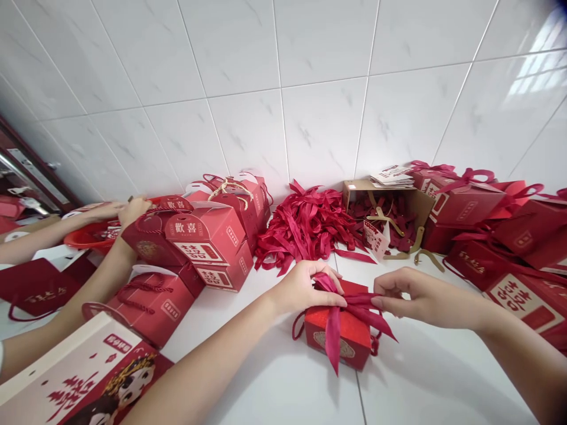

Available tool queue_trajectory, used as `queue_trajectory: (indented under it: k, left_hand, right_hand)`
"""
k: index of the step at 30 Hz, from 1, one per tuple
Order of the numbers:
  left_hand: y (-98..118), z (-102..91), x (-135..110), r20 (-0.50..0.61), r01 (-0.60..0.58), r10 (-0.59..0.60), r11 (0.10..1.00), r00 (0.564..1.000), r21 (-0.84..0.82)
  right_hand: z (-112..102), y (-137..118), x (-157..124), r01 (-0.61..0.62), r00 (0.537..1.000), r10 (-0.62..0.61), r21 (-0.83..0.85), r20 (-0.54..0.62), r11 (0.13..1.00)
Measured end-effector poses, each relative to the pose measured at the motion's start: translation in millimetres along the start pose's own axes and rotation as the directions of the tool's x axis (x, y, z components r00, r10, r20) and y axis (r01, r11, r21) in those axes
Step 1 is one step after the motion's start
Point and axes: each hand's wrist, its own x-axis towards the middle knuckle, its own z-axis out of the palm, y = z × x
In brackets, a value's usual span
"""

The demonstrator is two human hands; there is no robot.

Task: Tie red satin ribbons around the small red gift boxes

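Observation:
A small red gift box [343,336] stands on the white tiled floor in front of me. A dark red ribbon [341,316] lies across its top, its ends hanging down the front. My left hand [303,287] pinches the ribbon at the box top. My right hand [407,295] pinches the ribbon's right side, fingers closed on it.
A heap of loose red ribbons [303,227] lies behind the box. A brown carton [390,206] holds tags and gold handles. Stacked red gift boxes [208,236] stand left, more red boxes [487,224] right. Another person's hands [119,212] work at far left. A printed box [80,378] lies nearest me.

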Motion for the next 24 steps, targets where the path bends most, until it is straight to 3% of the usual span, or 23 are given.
queue_trajectory:
  k: [16,20,24]
  left_hand:
    - [-3,-2.7,3,0.082,-0.073,0.062,0.988,0.995,0.139]
    - [6,-3.6,2,0.046,-0.047,0.04,0.985,0.998,0.164]
    - [19,-7.3,-2,0.0,-0.064,0.065,0.974,0.998,0.219]
  right_hand:
    - [-7,6,2,0.192,0.979,-0.184,-0.097,0.087,0.977]
    - [-14,6,-1,0.137,0.989,-0.129,-0.111,0.074,0.984]
    - [-15,2,-10,0.005,0.998,-0.015,-0.163,-0.057,0.987]
